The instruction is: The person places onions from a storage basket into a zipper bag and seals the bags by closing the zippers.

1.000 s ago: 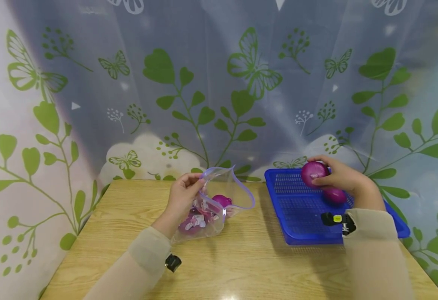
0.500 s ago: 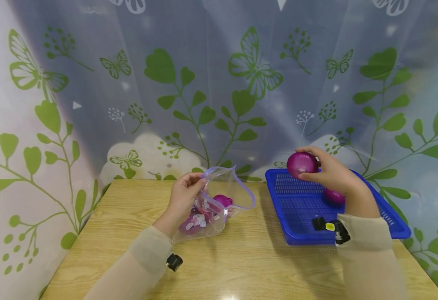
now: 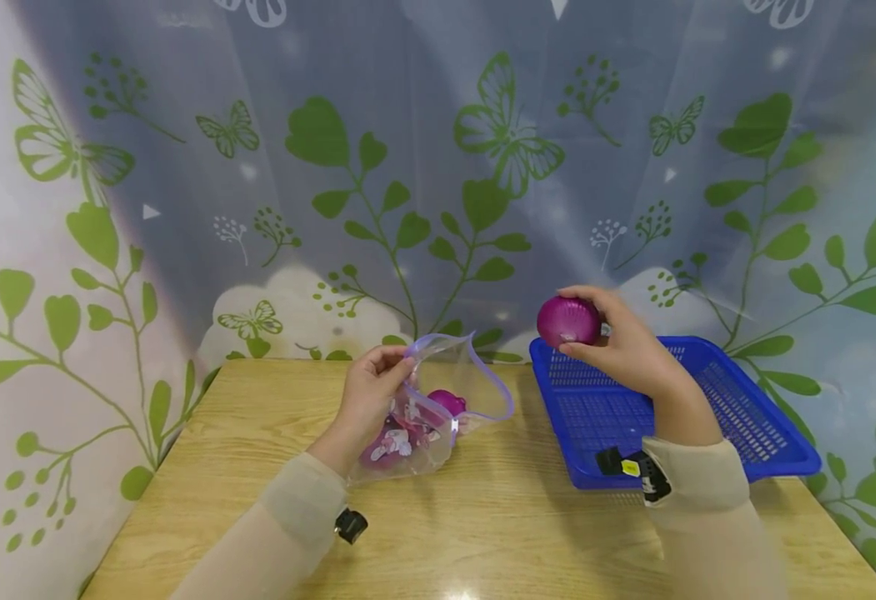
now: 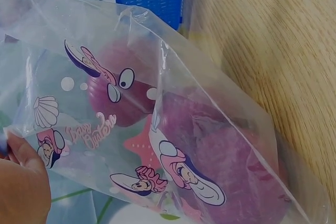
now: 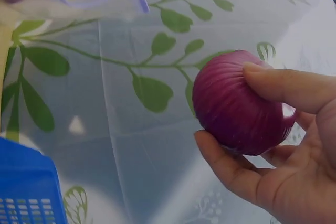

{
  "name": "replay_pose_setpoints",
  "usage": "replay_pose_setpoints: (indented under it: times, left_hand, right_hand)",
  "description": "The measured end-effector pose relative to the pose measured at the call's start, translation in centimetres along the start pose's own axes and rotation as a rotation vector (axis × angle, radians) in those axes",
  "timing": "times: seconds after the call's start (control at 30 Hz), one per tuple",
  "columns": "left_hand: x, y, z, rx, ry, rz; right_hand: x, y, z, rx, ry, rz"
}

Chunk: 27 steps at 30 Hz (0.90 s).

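With thumb and fingers, my left hand (image 3: 368, 398) pinches the purple rim of a clear zip bag (image 3: 424, 462), its mouth held wide. Several red onions (image 4: 220, 166) lie inside, seen through the printed plastic in the left wrist view. My right hand (image 3: 627, 346) grips another red onion (image 3: 568, 322) between thumb and fingers, in the air above the back left edge of a blue basket (image 3: 583, 475). The right wrist view shows this onion (image 5: 241, 103) held by its sides, the fingers spread beneath it.
The basket stands on the right of the wooden table (image 3: 438, 533), its inside partly covered by my right forearm. A patterned curtain (image 3: 422, 167) with green leaves and butterflies hangs right behind the table.
My right hand has moved left and a little up with its onion, from over the basket's middle to its left edge. My left hand and the bag stay nearly still.
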State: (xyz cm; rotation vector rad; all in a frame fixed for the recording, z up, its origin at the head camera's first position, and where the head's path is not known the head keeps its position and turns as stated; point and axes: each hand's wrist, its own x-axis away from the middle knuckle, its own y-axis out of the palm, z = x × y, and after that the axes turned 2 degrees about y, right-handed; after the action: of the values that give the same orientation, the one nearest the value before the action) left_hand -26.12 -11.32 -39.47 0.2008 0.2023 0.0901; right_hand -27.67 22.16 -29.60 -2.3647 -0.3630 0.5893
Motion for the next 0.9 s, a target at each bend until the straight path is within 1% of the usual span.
replay_pose_setpoints:
  times: [0.23,0.5,0.9]
  left_hand:
    - [0.1,0.0,0.0,-0.01,0.007,-0.009]
    - [0.1,0.1,0.0,0.005,0.011,-0.019]
    - [0.0,0.5,0.1,0.017,0.02,-0.004]
  right_hand:
    - [-0.4,2.3,-0.5,-0.061,-0.049,0.011]
    - [-1.1,4.3,-0.6,-0.104,-0.098,-0.011]
    - [-2.1,6.9,-1.8,-0.101,-0.139,-0.09]
